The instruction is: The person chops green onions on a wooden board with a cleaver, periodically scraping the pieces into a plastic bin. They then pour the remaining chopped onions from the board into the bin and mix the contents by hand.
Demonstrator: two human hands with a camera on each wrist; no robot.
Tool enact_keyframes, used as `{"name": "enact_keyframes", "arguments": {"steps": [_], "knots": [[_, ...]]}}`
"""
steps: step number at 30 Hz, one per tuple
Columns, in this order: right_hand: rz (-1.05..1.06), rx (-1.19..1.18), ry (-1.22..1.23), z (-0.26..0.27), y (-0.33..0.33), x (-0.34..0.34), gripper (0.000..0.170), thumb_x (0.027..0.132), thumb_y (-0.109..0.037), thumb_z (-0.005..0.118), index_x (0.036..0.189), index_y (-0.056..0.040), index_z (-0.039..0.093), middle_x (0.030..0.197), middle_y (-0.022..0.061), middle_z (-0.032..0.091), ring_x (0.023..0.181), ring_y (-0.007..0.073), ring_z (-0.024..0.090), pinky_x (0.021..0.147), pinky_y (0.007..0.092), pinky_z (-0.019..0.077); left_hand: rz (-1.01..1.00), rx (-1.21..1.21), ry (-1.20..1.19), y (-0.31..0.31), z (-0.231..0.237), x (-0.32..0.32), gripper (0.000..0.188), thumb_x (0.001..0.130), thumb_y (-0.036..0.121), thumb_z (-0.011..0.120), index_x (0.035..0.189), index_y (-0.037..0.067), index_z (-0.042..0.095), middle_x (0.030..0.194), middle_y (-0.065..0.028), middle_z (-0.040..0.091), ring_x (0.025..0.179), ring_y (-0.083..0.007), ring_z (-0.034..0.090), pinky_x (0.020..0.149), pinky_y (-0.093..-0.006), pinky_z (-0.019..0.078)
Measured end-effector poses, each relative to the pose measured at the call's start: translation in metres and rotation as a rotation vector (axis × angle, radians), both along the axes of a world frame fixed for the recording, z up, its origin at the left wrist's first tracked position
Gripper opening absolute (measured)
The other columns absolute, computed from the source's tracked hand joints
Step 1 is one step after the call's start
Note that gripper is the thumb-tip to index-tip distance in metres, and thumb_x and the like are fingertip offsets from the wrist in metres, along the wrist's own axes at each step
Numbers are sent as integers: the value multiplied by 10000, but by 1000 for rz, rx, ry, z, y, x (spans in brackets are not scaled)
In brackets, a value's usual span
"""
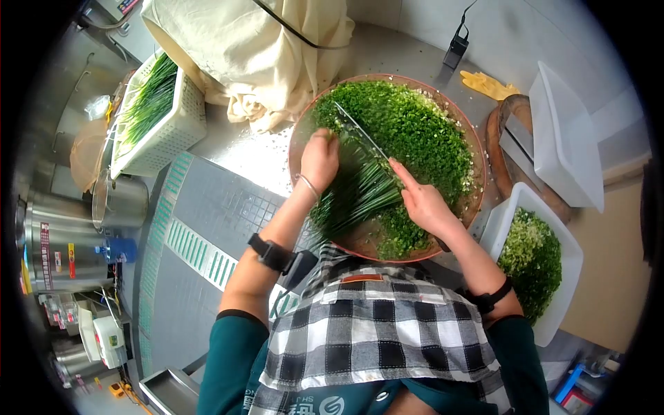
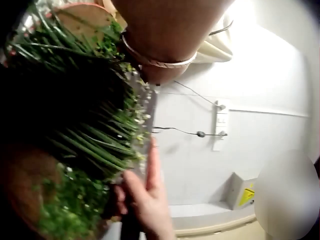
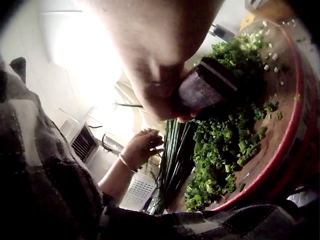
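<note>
My right hand (image 1: 423,204) grips a knife (image 1: 361,130), its index finger stretched along the back of the blade. Beside the blade lies a bundle of long green onions (image 1: 366,197) on a round chopping board (image 1: 477,221). Finely chopped green onion (image 1: 429,131) covers much of the board's far and right side. My left hand (image 1: 320,158), fingers bent, is at the bundle's upper left, near the blade. The right wrist view shows this left hand (image 3: 141,149) with bits on its fingers; I cannot tell whether it holds any stalks.
A white tub (image 1: 574,263) of chopped green onion stands right of the board, with an empty white tub (image 1: 570,152) beyond it. To the left is a cream basket (image 1: 190,114) of whole green onions. Cream cloth (image 1: 249,55) and a yellow glove (image 1: 489,86) lie behind.
</note>
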State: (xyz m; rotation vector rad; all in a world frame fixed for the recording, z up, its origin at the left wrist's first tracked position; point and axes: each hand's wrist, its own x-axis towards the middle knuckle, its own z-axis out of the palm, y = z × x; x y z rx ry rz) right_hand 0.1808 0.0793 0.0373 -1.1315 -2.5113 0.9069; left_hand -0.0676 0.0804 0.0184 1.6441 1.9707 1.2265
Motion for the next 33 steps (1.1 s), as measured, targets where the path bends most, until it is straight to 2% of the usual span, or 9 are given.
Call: {"name": "enact_keyframes", "arguments": {"steps": [2, 5, 8, 12, 16, 17, 26, 29, 33], "knots": [[6, -5, 3, -1, 1, 1, 648, 881, -67, 433, 1443, -227, 153, 552, 191, 525, 510, 363, 533, 513, 458, 410, 128, 63, 354, -4, -14, 2, 222, 841, 170, 577, 957, -18, 555, 952, -244, 587, 899, -390, 562, 779, -434, 453], [11, -18, -11, -1, 3, 1, 644, 884, -77, 439, 1443, -223, 153, 561, 195, 529, 518, 366, 536, 519, 461, 412, 81, 130, 297, -6, -37, 2, 294, 840, 213, 584, 1003, -30, 562, 966, -249, 583, 905, -398, 558, 807, -440, 447], [10, -56, -75, 16, 4, -2, 623, 889, -90, 445, 1438, -195, 170, 575, 198, 538, 529, 369, 541, 528, 462, 413, 5, -96, 143, -19, -41, 15, 388, 880, 273, 514, 1125, -28, 531, 950, -245, 599, 878, -399, 574, 852, -473, 415], [-22, -88, -119, 46, 7, 4, 556, 898, -95, 445, 1408, -110, 226, 620, 218, 564, 574, 381, 563, 545, 466, 413, 244, -336, 118, -24, -19, 33, 377, 907, 250, 445, 1162, -23, 495, 931, -227, 624, 870, -375, 587, 875, -511, 381], [1, -3, -151, 59, 13, 9, 271, 913, -141, 445, 1158, -28, 413, 655, 238, 573, 630, 430, 561, 584, 496, 420, 335, -69, 253, -16, -39, 41, 261, 898, 237, 456, 920, 23, 603, 858, -186, 623, 822, -351, 588, 856, -482, 398], [13, 33, -132, 61, 14, 9, 170, 919, -163, 438, 1015, -24, 427, 655, 234, 572, 646, 435, 559, 603, 509, 423, 379, -132, 102, -13, -41, 45, 197, 868, 204, 507, 827, 42, 613, 864, -166, 598, 808, -344, 568, 789, -450, 424], [117, 40, -209, 10, 44, -34, 160, 906, -143, 493, 903, 2, 426, 582, 229, 524, 557, 424, 539, 502, 461, 421, 364, 39, 204, -10, -68, 47, 77, 807, 124, 585, 820, 49, 580, 930, -125, 561, 840, -321, 530, 720, -420, 423], [88, -136, -272, 27, 51, -37, 170, 929, -169, 434, 912, 0, 430, 667, 200, 560, 607, 381, 567, 545, 453, 434, 369, 73, 209, -13, -67, 47, 64, 799, 110, 591, 817, 50, 578, 927, -126, 559, 841, -322, 530, 722, -418, 422], [119, 44, -128, 45, 46, -11, 180, 930, -187, 442, 923, -8, 420, 640, 217, 550, 590, 410, 547, 533, 478, 410, 389, 145, 142, -14, -68, 47, 57, 796, 100, 592, 816, 49, 578, 943, -124, 562, 863, -320, 533, 731, -411, 423]]}}
